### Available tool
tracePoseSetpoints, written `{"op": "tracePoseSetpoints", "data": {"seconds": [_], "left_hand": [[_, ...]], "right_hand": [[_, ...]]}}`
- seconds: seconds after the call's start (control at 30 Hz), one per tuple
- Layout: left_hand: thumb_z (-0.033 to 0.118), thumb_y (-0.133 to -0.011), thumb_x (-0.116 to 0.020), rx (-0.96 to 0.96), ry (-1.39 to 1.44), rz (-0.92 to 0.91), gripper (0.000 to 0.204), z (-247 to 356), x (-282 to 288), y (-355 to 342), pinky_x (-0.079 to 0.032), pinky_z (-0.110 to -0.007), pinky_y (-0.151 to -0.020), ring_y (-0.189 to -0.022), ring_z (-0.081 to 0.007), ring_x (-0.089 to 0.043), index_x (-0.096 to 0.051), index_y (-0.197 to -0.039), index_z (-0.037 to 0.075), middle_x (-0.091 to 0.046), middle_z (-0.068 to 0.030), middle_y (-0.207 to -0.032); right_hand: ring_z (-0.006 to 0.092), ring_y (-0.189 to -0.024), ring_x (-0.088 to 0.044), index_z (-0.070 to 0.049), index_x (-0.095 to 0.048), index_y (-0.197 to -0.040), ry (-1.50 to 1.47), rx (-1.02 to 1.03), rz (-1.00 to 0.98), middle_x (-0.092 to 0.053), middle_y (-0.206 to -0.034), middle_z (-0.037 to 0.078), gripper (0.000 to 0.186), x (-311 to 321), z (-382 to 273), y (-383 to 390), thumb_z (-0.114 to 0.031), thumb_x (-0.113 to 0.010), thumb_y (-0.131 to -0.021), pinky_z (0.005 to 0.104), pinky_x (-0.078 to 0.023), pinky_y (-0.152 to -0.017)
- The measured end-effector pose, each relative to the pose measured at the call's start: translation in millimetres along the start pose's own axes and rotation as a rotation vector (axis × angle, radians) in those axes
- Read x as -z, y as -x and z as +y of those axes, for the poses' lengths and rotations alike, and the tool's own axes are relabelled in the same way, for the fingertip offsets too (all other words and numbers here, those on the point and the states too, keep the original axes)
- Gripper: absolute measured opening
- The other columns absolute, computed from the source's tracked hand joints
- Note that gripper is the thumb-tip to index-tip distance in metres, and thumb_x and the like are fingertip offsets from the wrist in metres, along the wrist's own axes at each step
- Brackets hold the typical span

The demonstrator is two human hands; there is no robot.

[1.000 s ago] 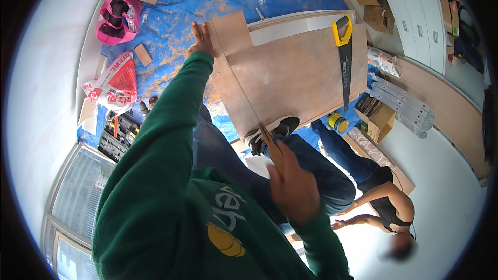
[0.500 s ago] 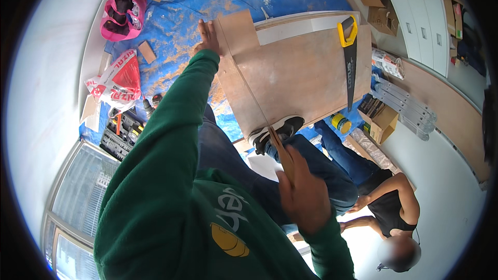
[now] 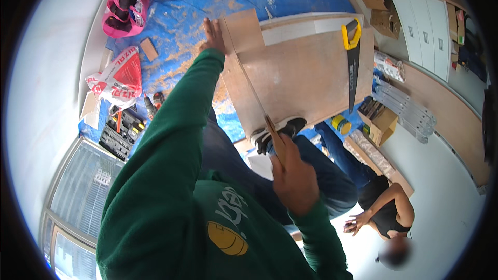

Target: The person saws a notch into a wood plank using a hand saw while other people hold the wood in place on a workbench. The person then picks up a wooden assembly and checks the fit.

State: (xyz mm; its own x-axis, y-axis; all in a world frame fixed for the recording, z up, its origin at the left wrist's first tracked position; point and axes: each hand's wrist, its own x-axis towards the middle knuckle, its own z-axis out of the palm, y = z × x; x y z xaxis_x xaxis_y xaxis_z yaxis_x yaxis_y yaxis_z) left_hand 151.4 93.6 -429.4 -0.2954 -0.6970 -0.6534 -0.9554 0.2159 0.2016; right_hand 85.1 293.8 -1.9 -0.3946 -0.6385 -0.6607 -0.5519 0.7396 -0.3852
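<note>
My right hand (image 3: 295, 180) is wrapped round the wooden handle of a handsaw (image 3: 276, 142). The saw's thin blade is seen edge-on and runs away from me over a plywood board (image 3: 301, 80). At the board's far left edge my left hand (image 3: 214, 36) lies with fingers stretched out, beside a smaller wood piece (image 3: 244, 30). A black-and-white shoe (image 3: 294, 126) rests on the near edge of the board. A second handsaw (image 3: 353, 65), with a yellow handle and black blade, lies on the board's right side.
A blue tarp (image 3: 194, 8) strewn with sawdust covers the floor. To the left are a pink bag (image 3: 123, 14), a red-and-white plastic bag (image 3: 120, 80), a drill (image 3: 150, 108) and a tool case (image 3: 118, 137). A folded ladder (image 3: 407, 106), a carton (image 3: 381, 124) and another person (image 3: 386, 202) are right.
My right hand has drawn the handsaw back a little toward me and to the left. My left hand stays on the board's edge. The other person's hands have come together.
</note>
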Motion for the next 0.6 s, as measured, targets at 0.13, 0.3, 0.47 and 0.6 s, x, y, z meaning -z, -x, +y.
{"op": "tracePoseSetpoints", "data": {"seconds": [0.13,0.3,0.47,0.6], "left_hand": [[0.032,-0.072,-0.09,0.025,0.055,-0.017,0.138,8.5,29.4,-7.0,-0.061,-0.056,-0.084,-0.11,-0.0501,-0.07,0.01,-0.166,0.023,0.026,-0.0202,-0.169],[0.032,-0.072,-0.09,-0.027,0.079,-0.037,0.138,35.3,31.5,-10.4,-0.061,-0.056,-0.084,-0.111,-0.0502,-0.069,0.01,-0.166,0.022,0.026,-0.0211,-0.169],[0.031,-0.07,-0.093,0.01,0.002,0.022,0.141,11.1,19.8,-13.8,-0.062,-0.054,-0.082,-0.109,-0.0485,-0.071,0.01,-0.166,0.023,0.027,-0.0203,-0.169],[0.031,-0.071,-0.092,0.016,-0.009,0.0,0.14,6.6,16.4,-14.7,-0.062,-0.055,-0.082,-0.111,-0.0488,-0.07,0.01,-0.166,0.023,0.028,-0.0208,-0.168]], "right_hand": [[0.0447,-0.078,-0.07,-0.003,-0.046,-0.143,0.101,-0.036,-0.014,-0.071,-0.101,0.027,0.048,30.1,-4.6,51.8,-0.023,-0.061,-0.101,0.0535,-0.056,-0.063],[0.0478,-0.072,-0.068,-0.002,-0.049,-0.134,0.076,0.097,0.048,-0.069,-0.078,0.026,0.04,-37.4,39.0,-90.2,-0.022,-0.061,-0.1,0.0578,-0.054,-0.062],[0.0492,-0.079,-0.069,-0.004,-0.047,-0.138,-0.071,0.092,0.036,-0.07,-0.086,0.028,0.044,-19.0,15.9,-37.7,-0.022,-0.06,-0.101,0.0572,-0.055,-0.064],[0.0465,-0.084,-0.071,-0.005,-0.041,-0.149,0.031,-0.099,-0.028,-0.071,-0.102,0.029,0.056,40.2,-8.4,67.4,-0.023,-0.062,-0.101,0.0531,-0.058,-0.069]]}}
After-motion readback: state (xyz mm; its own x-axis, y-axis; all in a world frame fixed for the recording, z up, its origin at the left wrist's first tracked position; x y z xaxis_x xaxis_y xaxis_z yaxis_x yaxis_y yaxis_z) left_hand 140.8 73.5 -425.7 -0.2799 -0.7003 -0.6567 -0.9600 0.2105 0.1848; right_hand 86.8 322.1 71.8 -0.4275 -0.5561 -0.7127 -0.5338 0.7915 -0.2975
